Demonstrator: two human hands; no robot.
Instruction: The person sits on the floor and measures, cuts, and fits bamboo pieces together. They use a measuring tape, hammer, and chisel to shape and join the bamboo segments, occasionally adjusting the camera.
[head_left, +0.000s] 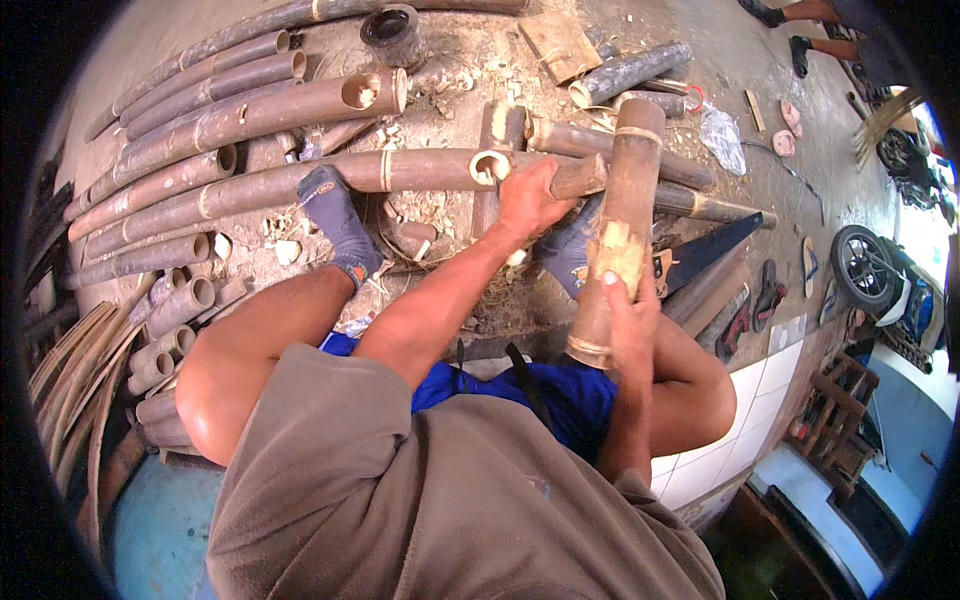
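Observation:
I sit with knees up, feet in dark socks on a chip-strewn concrete floor. My right hand grips a thick brown bamboo section that stands tilted between my legs, its side showing a pale freshly cut patch. My left hand is closed around a short wooden handle or stick held against the bamboo section; its working end is hidden. Just beyond my left hand lies a long bamboo pole with an open hollow end.
Many cut bamboo poles are stacked at the left and far side, with short tubes at the lower left. Wood chips litter the floor. A saw, sandals, a motorbike wheel and another person's feet are at the right.

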